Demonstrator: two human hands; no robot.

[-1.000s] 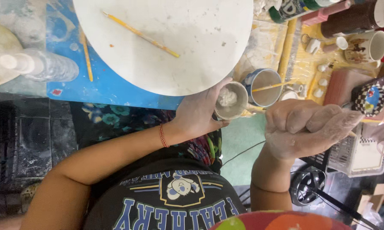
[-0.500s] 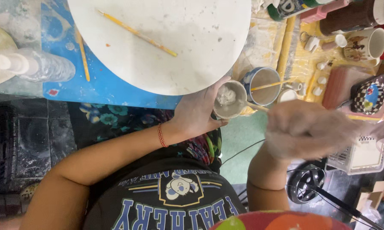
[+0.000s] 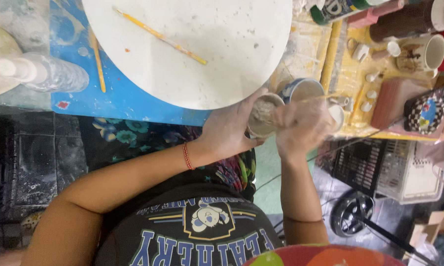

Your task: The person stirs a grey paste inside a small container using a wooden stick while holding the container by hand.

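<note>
A large round white board fills the space just above both hands, its lower edge almost meeting the left hand's fingertips. A thin yellow stick lies slanted across it, up and left of the hands. The board rests on a blue, paint-smeared table that runs off to the left of the left hand, where a second yellow stick lies near a clear plastic bottle on its side, well apart from both hands.

The left hand, a red band at its wrist, curls around the side of a small cup with pale, mud-coloured contents, thumb and fingers wrapped on its wall. The right hand sits just right of that cup, touching or nearly touching it; it is motion-blurred, so I cannot tell how its fingers are set or what they grip. Just above the right hand stands a blue-rimmed cup with a thin stick across its mouth.
</note>
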